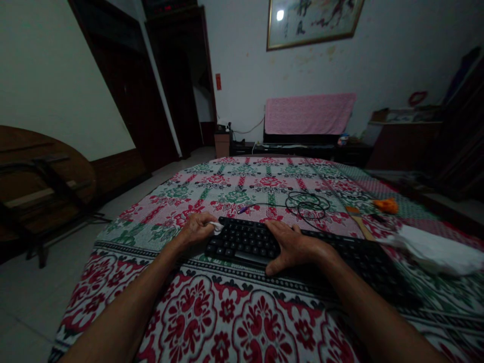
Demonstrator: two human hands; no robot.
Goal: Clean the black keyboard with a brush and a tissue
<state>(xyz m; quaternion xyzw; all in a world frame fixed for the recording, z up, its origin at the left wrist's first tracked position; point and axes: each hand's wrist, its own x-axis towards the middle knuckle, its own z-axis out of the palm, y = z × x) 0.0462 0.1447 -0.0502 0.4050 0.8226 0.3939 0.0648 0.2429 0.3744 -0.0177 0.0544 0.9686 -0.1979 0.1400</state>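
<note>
A black computer keyboard (247, 242) lies across the patterned cloth in front of me. At its left end my left hand (199, 228) is closed around a small white tissue (217, 228), which touches the keyboard's edge. My right hand (285, 245) rests over the middle of the keyboard with thumb and fingers spread, the thumb at the near edge and the fingertips toward the far edge. My right forearm hides part of the keys.
Beyond the keyboard lies a coiled black cable (308, 205) with a purple plug (243, 209). To the right are a flat brush (359, 222), an orange cloth-like item (385, 205) and a white tissue pack (442, 250). A folded round table (45, 186) leans at the left.
</note>
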